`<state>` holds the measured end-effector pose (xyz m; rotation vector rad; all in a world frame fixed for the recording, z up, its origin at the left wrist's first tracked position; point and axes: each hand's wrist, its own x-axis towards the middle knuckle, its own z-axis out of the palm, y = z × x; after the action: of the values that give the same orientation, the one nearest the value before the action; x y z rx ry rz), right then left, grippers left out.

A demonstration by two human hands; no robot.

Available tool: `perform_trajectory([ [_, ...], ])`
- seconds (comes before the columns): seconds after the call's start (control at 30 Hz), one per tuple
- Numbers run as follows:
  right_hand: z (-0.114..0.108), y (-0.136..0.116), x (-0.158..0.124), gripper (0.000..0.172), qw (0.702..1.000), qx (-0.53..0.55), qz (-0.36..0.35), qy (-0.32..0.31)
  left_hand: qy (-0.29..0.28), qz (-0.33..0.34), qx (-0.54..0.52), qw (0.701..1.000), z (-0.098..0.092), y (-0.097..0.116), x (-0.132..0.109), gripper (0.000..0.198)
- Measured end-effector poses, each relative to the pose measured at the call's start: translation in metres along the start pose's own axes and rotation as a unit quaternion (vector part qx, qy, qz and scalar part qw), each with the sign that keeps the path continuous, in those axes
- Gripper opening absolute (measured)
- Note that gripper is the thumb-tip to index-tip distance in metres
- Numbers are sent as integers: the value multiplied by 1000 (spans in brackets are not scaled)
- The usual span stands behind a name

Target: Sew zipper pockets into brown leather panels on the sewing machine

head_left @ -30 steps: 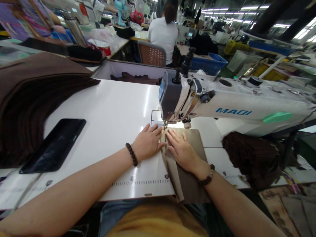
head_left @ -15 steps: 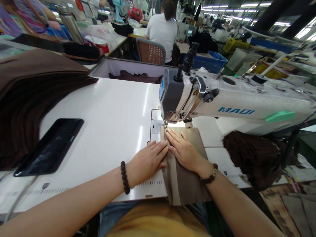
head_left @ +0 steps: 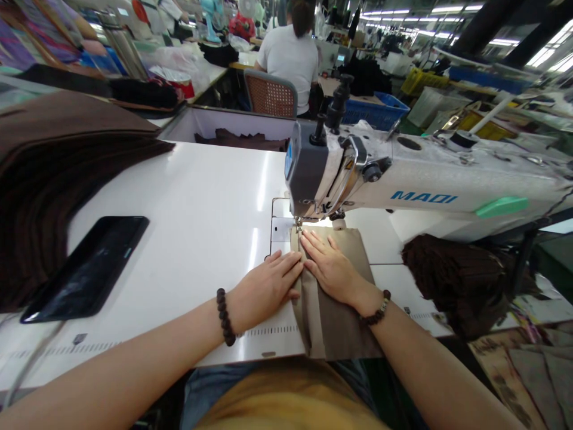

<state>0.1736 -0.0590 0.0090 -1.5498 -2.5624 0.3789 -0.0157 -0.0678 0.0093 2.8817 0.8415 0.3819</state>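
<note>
A folded piece of brown-olive fabric (head_left: 344, 334) lies on the white table, its far end under the presser foot (head_left: 298, 223) of a sewing machine (head_left: 421, 179). My right hand (head_left: 331, 266) rests flat on the fabric with fingers stretched toward the needle area. On the fabric's left edge lie the fingertips of my left hand (head_left: 268, 286), the palm over the table and the fingers outstretched. Both hands press from above and grip nothing. The underside of the fabric is hidden, and its near end reaches the table's front edge.
A black phone (head_left: 87, 269) with a cable lies at the left, beside a tall stack of dark brown fabric (head_left: 36, 197). More dark brown pieces (head_left: 452, 275) are bunched under the machine arm at the right. Beyond the table a person (head_left: 289, 60) sits facing away.
The fabric's near end has drawn slightly forward, toward the machine. My hands keep nearly the same places on it. The whole view has shifted a little.
</note>
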Motion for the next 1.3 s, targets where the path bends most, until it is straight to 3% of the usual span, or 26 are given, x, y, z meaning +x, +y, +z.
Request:
perform_trajectory([
  [0.17,-1,4,-2,49,1000,20,-14,-7,46,57,-83,994,-21,32,-18,28],
  [0.33,-1,5,-3,49,999,34,-29,-3,10,101,-159,982,-22,56,-38,27],
  [0.53,-2,4,-2,49,999,16,-32,-7,13,135,-149,979,-6,62,-51,26],
  [0.7,-2,3,-4,44,999,19,-44,9,28,155,-118,980,-7,64,-54,30],
  [0.9,-2,2,-5,39,998,30,-49,17,22,44,-117,992,1,68,-63,36],
  [0.97,-2,2,-5,39,998,33,-50,23,26,34,-104,994,4,69,-63,35],
  [1.3,-3,-1,-26,40,994,27,-108,2,56,113,-110,986,-3,71,-60,38],
])
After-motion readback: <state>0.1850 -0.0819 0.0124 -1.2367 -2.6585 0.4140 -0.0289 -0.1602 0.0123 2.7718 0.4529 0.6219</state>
